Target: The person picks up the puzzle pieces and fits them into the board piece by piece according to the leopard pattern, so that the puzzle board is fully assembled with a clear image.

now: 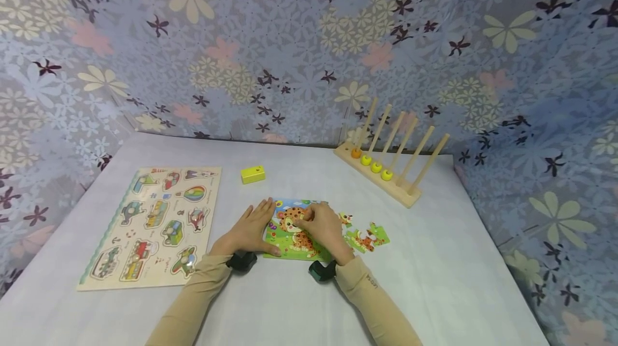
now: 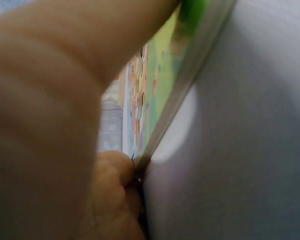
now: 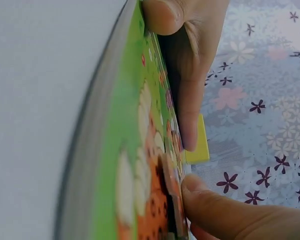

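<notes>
A leopard jigsaw puzzle board [image 1: 289, 254] with a green and blue picture lies flat on the table. My left hand [image 1: 248, 232] rests along its left side, fingers spread and straight, with the thumb on the near left corner. Over the leopard's head, my right hand [image 1: 325, 228] pinches a puzzle piece [image 3: 176, 205] between thumb and fingertips. In the right wrist view that piece sits tilted, slightly raised from the board. Part of the board's right side is hidden under the right hand. Loose puzzle pieces [image 1: 381, 233] lie just right of the board.
A wooden vehicle peg puzzle [image 1: 166, 249] lies at the left. Behind the board is a small yellow block [image 1: 253, 175]. A wooden bead rack [image 1: 379, 174] with upright pegs stands at the back right. Flowered cloth [image 1: 270, 67] hangs behind the table.
</notes>
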